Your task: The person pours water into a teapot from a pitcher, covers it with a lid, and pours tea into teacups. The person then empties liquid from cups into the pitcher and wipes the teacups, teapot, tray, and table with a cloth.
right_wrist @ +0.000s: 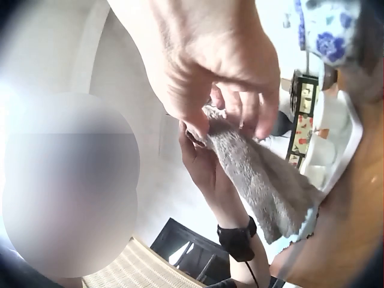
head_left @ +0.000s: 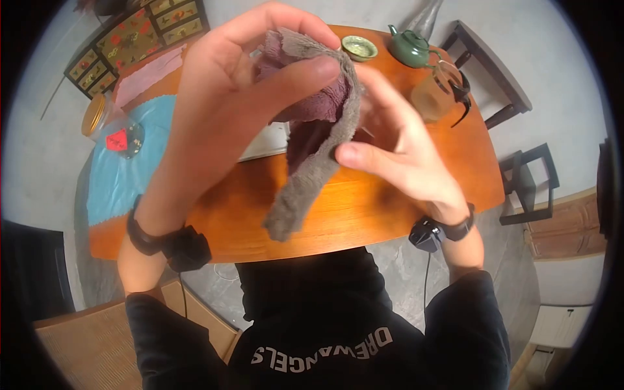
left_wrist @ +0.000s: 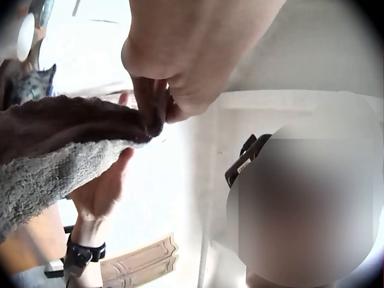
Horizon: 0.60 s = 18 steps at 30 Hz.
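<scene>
A two-sided cloth [head_left: 305,188], fuzzy grey on one face and purple on the other, is held up in front of the chest, over the wooden table. My left hand [head_left: 221,117] pinches its folded upper part between thumb and fingers. On the other side, my right hand [head_left: 413,146] grips the cloth's edge with the thumb in front and the fingers behind. A grey flap hangs down below both hands. In the right wrist view, the grey cloth [right_wrist: 258,180] drapes from the fingertips of the right hand [right_wrist: 210,60].
On the wooden table [head_left: 364,208], a green teapot [head_left: 409,49], a small bowl [head_left: 359,47] and a glass pitcher [head_left: 432,97] stand at the far right. To the left lie a light blue cloth [head_left: 117,182] and a gold-lidded jar [head_left: 95,116]. A white tray [head_left: 266,144] sits behind the hands.
</scene>
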Each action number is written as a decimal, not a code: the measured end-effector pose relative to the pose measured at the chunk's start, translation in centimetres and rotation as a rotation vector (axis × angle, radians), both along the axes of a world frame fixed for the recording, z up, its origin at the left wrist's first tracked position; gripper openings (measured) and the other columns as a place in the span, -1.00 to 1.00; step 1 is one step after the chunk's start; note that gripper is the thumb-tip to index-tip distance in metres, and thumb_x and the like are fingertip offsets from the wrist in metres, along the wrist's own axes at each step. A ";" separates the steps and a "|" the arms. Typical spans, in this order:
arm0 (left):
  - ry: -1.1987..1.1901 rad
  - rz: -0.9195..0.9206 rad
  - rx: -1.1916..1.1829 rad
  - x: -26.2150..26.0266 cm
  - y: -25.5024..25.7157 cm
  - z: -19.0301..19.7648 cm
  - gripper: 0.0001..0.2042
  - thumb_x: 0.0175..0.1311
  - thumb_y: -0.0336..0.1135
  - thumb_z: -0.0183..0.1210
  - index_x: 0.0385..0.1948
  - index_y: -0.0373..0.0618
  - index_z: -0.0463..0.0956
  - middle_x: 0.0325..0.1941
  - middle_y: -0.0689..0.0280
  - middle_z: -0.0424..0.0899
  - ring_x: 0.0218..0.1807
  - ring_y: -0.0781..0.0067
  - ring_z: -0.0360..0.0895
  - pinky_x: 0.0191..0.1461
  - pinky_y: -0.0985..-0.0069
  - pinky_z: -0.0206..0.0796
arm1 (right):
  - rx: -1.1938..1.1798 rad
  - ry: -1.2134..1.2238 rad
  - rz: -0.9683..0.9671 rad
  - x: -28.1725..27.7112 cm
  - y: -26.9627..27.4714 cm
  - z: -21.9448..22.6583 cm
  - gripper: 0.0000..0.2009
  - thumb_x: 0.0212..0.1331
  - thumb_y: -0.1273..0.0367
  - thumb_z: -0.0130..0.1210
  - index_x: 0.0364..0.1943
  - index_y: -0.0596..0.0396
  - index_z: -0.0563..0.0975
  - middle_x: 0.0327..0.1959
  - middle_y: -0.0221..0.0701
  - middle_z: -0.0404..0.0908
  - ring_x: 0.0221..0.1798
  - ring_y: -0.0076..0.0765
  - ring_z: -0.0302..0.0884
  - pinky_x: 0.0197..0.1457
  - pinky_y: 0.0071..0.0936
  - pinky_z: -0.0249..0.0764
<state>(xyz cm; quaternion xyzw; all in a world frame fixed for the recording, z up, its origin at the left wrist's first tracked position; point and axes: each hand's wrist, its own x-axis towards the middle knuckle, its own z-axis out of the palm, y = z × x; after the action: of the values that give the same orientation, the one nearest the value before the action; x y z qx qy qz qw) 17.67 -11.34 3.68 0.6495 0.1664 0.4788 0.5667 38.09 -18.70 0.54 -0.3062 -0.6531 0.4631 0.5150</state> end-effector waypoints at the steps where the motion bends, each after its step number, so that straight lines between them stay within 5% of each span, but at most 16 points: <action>1: 0.032 0.007 0.128 -0.8 1.0 -0.3 -0.82 0.33 -0.60 0.16 -0.08 -0.25 0.53 0.02 0.30 0.60 -0.02 0.58 0.61 0.05 0.62 0.51 | -0.077 0.094 0.057 -0.7 0.6 -0.8 -0.35 0.29 0.45 0.25 0.44 0.08 0.25 0.08 -0.34 0.64 0.06 -0.47 0.58 0.14 -0.50 0.48; 3: 0.062 0.029 0.253 -2.9 3.2 -1.1 -0.84 0.35 -0.59 0.15 -0.08 -0.24 0.53 0.01 0.30 0.60 0.01 0.57 0.60 0.11 0.61 0.49 | -0.177 0.175 0.099 -1.5 1.9 -0.9 -0.47 0.39 0.47 0.11 0.41 0.13 0.26 -0.03 -0.35 0.69 -0.07 -0.53 0.62 0.04 -0.59 0.51; 6: 0.076 0.061 0.286 -6.6 5.8 -2.6 -0.83 0.36 -0.52 0.21 -0.06 -0.24 0.55 -0.08 0.36 0.64 -0.06 0.63 0.61 -0.08 0.71 0.44 | -0.192 0.183 0.058 -2.0 4.1 0.7 -0.62 0.41 0.46 0.00 0.28 0.17 0.39 -0.18 -0.36 0.71 -0.19 -0.63 0.62 -0.16 -0.63 0.56; 9: 0.371 0.153 0.299 -8.6 7.3 -4.8 -0.68 0.27 -0.59 0.22 0.07 -0.21 0.54 0.10 0.29 0.62 0.20 0.46 0.56 0.28 0.47 0.40 | -0.054 -0.170 -0.073 -2.2 6.3 2.7 -0.75 0.35 0.44 0.08 0.05 0.19 0.58 -0.17 -0.37 0.70 -0.17 -0.60 0.63 -0.11 -0.59 0.57; 12: 0.631 0.250 0.530 -8.8 7.4 -6.5 -0.62 0.24 -0.57 0.25 0.12 -0.14 0.54 0.17 0.31 0.61 0.24 0.39 0.54 0.32 0.40 0.38 | -0.077 -0.460 -0.060 -1.8 8.5 4.2 -0.74 0.26 0.43 0.14 0.01 0.18 0.61 -0.14 -0.38 0.70 -0.16 -0.58 0.62 -0.02 -0.60 0.54; 16: 0.696 0.268 0.652 -9.1 7.9 -8.3 -0.47 0.15 -0.34 0.39 0.21 -0.08 0.49 0.19 0.24 0.59 0.27 0.21 0.51 0.36 0.33 0.33 | -0.006 -0.649 -0.047 -2.2 10.8 3.6 -0.69 0.21 0.42 0.13 0.04 0.16 0.56 -0.16 -0.40 0.69 -0.20 -0.62 0.58 -0.08 -0.58 0.50; 18: 0.723 0.293 0.646 -9.5 7.4 -8.7 -0.43 0.11 -0.28 0.42 0.22 -0.07 0.48 0.18 0.22 0.59 0.26 0.16 0.50 0.38 0.31 0.32 | 0.127 -0.874 -0.080 -2.8 11.1 2.5 -0.67 0.16 0.46 0.09 0.04 0.19 0.51 -0.25 -0.25 0.67 -0.25 -0.32 0.63 -0.13 -0.35 0.50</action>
<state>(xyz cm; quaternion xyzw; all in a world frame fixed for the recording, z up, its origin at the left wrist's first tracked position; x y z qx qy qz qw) 8.22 -3.98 -5.04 0.8858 0.2847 0.3248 0.1697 35.30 -7.55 3.07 -0.4660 -0.8244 0.2288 0.2255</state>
